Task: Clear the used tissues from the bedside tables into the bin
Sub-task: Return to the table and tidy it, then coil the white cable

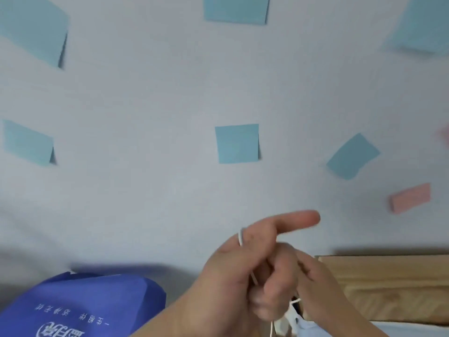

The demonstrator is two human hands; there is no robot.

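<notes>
No tissue and no bin can be made out in this view. My left hand (243, 276) reaches in from the lower left with the index finger stretched out to the right and the other fingers curled. A thin white string (241, 235) loops around that index finger and runs down through the fist. My right hand (323, 288) comes in from the lower right and meets the left hand; its fingertips are hidden behind it. Below the hands hangs a small white and dark object (292, 312), blurred.
A pale wall fills most of the view, dotted with several blue sticky notes (237, 143) and a pink one (410, 197). A blue bag with white print (85, 305) lies at the lower left. A light wooden surface (388, 283) sits at the lower right.
</notes>
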